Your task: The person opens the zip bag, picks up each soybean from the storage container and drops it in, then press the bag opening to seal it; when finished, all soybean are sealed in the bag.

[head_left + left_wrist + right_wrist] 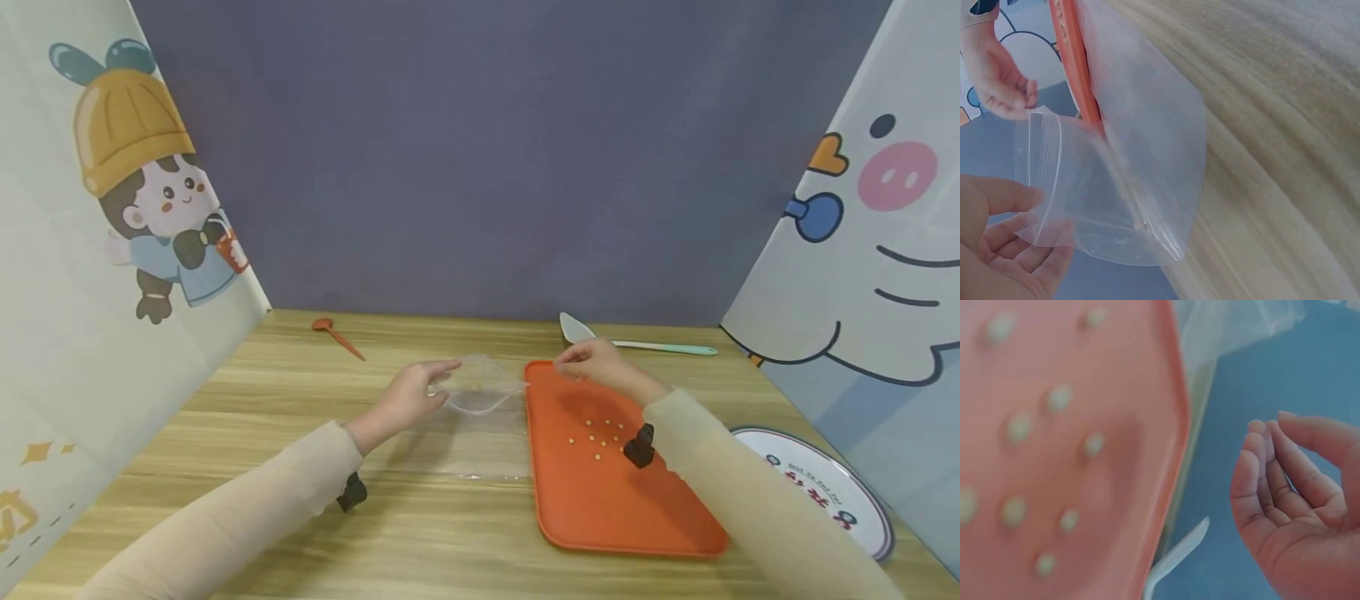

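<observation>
A clear zip-lock bag (474, 385) is lifted at its mouth, while its lower part lies on the wooden table. My left hand (408, 398) holds the bag by its zip edge, thumb on one side and fingers on the other in the left wrist view. My right hand (596, 365) hovers above the far end of an orange tray (592, 508), to the right of the bag's mouth. Its fingers (1247, 481) are loosely bent toward the thumb; nothing shows between them. Several small pale round beans (603, 443) lie scattered on the tray.
A small red-brown spoon (337, 335) lies at the back left. Behind the tray is a spatula (660, 346) with a white blade and mint handle. A white printed plate (813, 479) sits at the right, partly under my right sleeve. Fabric walls stand around the table.
</observation>
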Action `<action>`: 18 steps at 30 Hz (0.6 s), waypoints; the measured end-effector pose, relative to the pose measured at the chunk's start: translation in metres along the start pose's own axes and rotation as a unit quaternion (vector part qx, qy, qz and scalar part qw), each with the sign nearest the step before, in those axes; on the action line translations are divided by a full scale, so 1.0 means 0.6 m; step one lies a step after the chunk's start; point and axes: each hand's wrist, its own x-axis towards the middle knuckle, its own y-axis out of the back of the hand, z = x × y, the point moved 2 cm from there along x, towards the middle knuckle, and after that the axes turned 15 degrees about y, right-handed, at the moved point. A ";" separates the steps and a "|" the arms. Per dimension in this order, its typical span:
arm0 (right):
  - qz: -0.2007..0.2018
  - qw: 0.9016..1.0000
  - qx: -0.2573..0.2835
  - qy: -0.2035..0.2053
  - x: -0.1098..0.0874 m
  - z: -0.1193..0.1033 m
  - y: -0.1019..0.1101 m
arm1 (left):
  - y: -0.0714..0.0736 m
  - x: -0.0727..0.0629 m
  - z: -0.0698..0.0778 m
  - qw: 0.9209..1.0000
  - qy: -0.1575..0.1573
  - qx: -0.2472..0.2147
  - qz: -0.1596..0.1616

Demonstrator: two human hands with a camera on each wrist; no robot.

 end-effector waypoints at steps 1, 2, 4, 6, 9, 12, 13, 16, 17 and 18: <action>-0.002 1.000 -0.001 -0.005 -0.005 0.006 0.004 | 0.001 0.000 0.001 1.000 0.000 0.002 0.000; -0.005 1.000 0.000 -0.008 -0.010 0.014 0.008 | 0.001 0.000 0.002 1.000 0.000 0.004 0.000; -0.007 1.000 0.005 -0.017 -0.021 0.027 0.015 | 0.001 0.000 0.004 1.000 0.001 0.006 0.000; -0.009 0.999 0.013 -0.029 -0.032 0.040 0.022 | 0.002 0.000 0.005 1.000 0.001 0.008 0.000; -0.013 0.999 0.022 -0.038 -0.046 0.058 0.030 | 0.002 0.000 0.007 1.000 0.001 0.009 -0.001; -0.019 0.999 0.024 -0.045 -0.061 0.071 0.037 | 0.003 0.001 0.007 1.000 0.001 0.015 0.000; -0.023 0.998 0.024 -0.046 -0.065 0.074 0.039 | 0.004 0.000 0.007 1.000 0.000 0.015 0.000; -0.043 0.997 0.026 -0.062 -0.079 0.082 0.042 | 0.005 0.000 0.008 1.000 0.001 0.017 0.001; -0.050 0.996 0.025 -0.068 -0.084 0.084 0.043 | 0.005 0.000 0.007 1.000 0.001 0.017 0.000; -0.057 0.995 0.024 -0.074 -0.088 0.087 0.042 | 0.005 -0.001 0.007 1.000 0.001 0.016 0.001</action>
